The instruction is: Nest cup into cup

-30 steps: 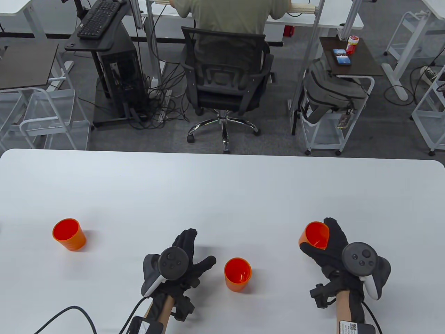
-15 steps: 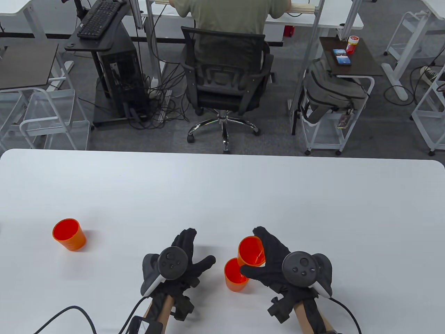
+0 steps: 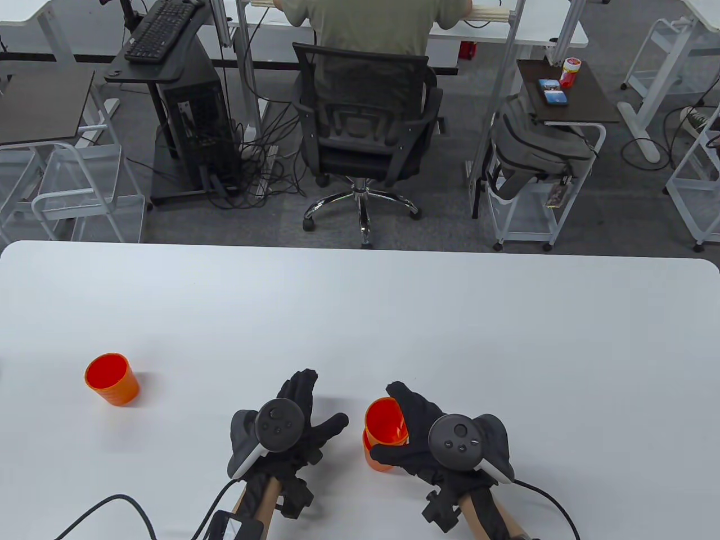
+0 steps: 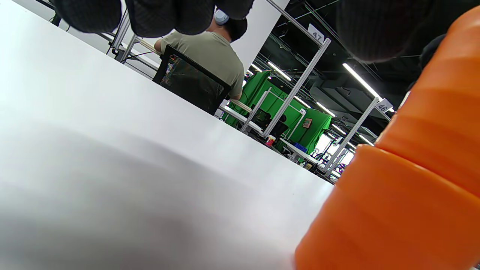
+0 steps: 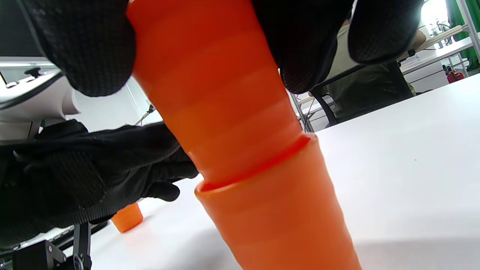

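Note:
My right hand (image 3: 402, 430) grips an orange cup (image 3: 385, 419) around its side, and the cup's lower part sits inside a second orange cup (image 3: 378, 458) that stands on the white table (image 3: 360, 315). The right wrist view shows the held cup (image 5: 213, 86) partly sunk into the lower cup (image 5: 277, 210), with my fingers (image 5: 86, 48) around its upper part. My left hand (image 3: 306, 416) rests flat and open on the table just left of the pair. In the left wrist view the two cups (image 4: 405, 187) fill the right side.
A third orange cup (image 3: 111, 378) stands alone at the left of the table; it also shows small in the right wrist view (image 5: 127, 218). Beyond the far table edge are an office chair (image 3: 365, 129) with a seated person and carts.
My right hand carried its cup from the right side leftward over the standing cup and lowered it into it. My left hand stayed still.

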